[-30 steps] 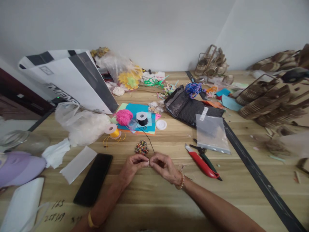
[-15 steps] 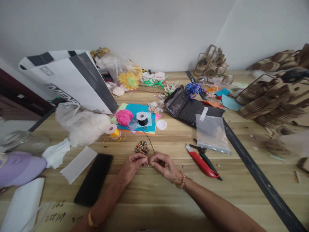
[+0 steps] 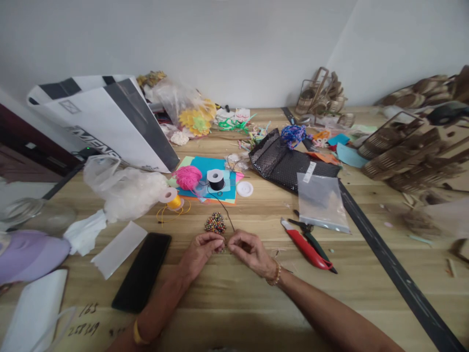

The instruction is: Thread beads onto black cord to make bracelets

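Across a wooden desk (image 3: pixel 220 305), the left hand (image 3: pixel 200 250) was closed in a pinch, seemingly on tiny beads (image 3: pixel 221 250), and the right hand (image 3: pixel 251 252) faced it, apparently pinching the black cord (image 3: pixel 227 212) that led to its spool (image 3: pixel 216 184); the exact grips were too small to tell. Just beyond lay a bead cluster (image 3: pixel 215 223). Such fine work probably called for steady wrists, close fingertips and some slack in the cord

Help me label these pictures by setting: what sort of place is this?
Probably an indoor craft workspace: a black cord spool, a pink yarn ball and a cluster of multicoloured beads share a wooden tabletop.
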`<state>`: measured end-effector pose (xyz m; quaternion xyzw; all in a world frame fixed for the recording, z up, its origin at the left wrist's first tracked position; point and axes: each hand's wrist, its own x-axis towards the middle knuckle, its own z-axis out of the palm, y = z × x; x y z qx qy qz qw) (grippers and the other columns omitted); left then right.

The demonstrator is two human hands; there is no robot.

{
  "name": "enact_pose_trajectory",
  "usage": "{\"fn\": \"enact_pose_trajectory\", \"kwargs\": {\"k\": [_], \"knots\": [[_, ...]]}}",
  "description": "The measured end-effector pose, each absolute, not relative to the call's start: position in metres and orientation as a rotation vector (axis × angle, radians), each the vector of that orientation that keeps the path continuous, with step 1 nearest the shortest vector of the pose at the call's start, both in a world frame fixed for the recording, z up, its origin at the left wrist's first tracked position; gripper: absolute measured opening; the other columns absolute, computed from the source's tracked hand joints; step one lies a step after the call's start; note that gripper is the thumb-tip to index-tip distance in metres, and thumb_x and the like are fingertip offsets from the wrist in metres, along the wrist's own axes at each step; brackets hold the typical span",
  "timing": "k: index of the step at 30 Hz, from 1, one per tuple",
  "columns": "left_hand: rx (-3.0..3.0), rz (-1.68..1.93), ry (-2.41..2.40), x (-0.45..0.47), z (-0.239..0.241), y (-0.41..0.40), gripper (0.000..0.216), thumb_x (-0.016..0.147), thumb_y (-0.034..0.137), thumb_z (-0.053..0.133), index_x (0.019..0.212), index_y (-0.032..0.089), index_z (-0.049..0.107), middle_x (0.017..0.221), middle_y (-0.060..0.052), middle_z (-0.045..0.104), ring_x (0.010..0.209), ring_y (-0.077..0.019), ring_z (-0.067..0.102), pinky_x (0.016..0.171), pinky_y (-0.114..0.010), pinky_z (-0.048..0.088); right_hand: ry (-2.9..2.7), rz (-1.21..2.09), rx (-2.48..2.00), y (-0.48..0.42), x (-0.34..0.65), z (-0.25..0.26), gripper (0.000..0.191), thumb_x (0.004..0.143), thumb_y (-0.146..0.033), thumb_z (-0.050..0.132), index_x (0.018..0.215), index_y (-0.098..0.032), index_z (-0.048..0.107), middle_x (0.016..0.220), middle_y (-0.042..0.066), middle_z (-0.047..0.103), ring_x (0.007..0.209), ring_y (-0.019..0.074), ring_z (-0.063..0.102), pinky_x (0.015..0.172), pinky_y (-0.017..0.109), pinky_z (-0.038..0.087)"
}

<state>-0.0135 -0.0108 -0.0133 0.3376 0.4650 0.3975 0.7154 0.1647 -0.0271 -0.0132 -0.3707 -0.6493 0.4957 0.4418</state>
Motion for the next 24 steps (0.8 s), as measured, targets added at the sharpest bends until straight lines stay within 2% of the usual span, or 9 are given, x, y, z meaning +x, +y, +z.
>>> {"fn": "enact_pose_trajectory", "kwargs": {"k": [18,24], "knots": [[0.824,0.842,1.074,-0.0149,-0.0179,-0.0119,0.021,0.054,0.029,0.083,0.067,0.015,0.073,0.058,0.000,0.065,0.058,-0.0113,0.052,0.062,-0.024,0.040,-1.646,1.215,-0.913,-0.0268,0.1645,-0.0152,0.025,0.090,-0.037,0.053,0.081,-0.016,0.063,0.076,0.005,0.062,0.070,0.0143,0.056,0.065,0.025,0.044],[0.911,0.803,1.129,-0.0156,-0.0147,-0.0135,0.016,0.056,0.026,0.080,0.066,0.017,0.073,0.062,0.000,0.067,0.061,-0.0120,0.055,0.064,-0.024,0.042,-1.618,1.247,-0.972,-0.0268,0.1638,-0.0188,0.023,0.088,-0.036,0.055,0.081,-0.015,0.063,0.074,0.003,0.061,0.066,0.0125,0.054,0.059,0.023,0.042]]}}
